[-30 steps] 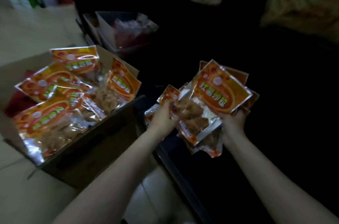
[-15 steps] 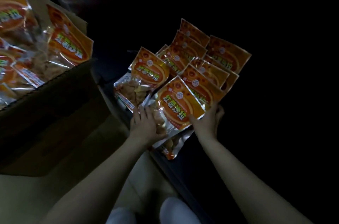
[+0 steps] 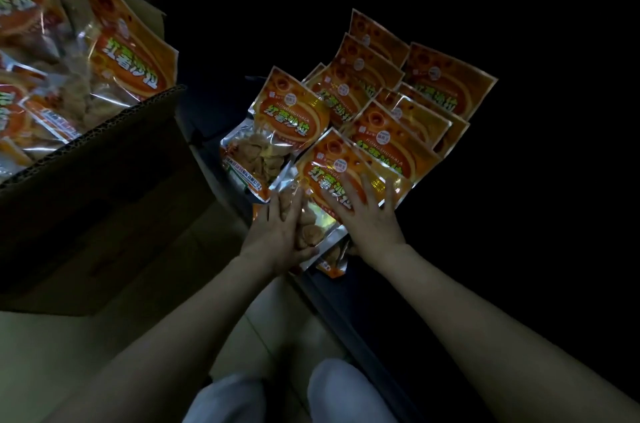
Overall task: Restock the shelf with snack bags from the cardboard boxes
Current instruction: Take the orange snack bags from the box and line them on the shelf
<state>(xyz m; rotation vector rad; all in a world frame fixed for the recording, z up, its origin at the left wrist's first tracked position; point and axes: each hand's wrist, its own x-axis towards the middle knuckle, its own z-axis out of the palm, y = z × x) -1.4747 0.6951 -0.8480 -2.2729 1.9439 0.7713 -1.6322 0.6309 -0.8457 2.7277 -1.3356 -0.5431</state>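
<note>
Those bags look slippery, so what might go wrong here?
The nearest bag juts past the shelf edge, held only by the flat right hand and left hand; it might slide off once released. The overlapped pile behind could shift too. The shelf is dark, so gaps are hard to judge.

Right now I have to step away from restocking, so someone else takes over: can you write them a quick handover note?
Left hand: flat, fingers straight, on the clear lower part of the front snack bag.
Right hand: spread flat on the same bag's orange label.
Shelf: a dark low shelf holding overlapping rows of bags.
Cardboard box: at the left, holding more bags.
Done: several bags laid on the shelf.
Left: settle the front bag, then move over the bags in the box.
</note>
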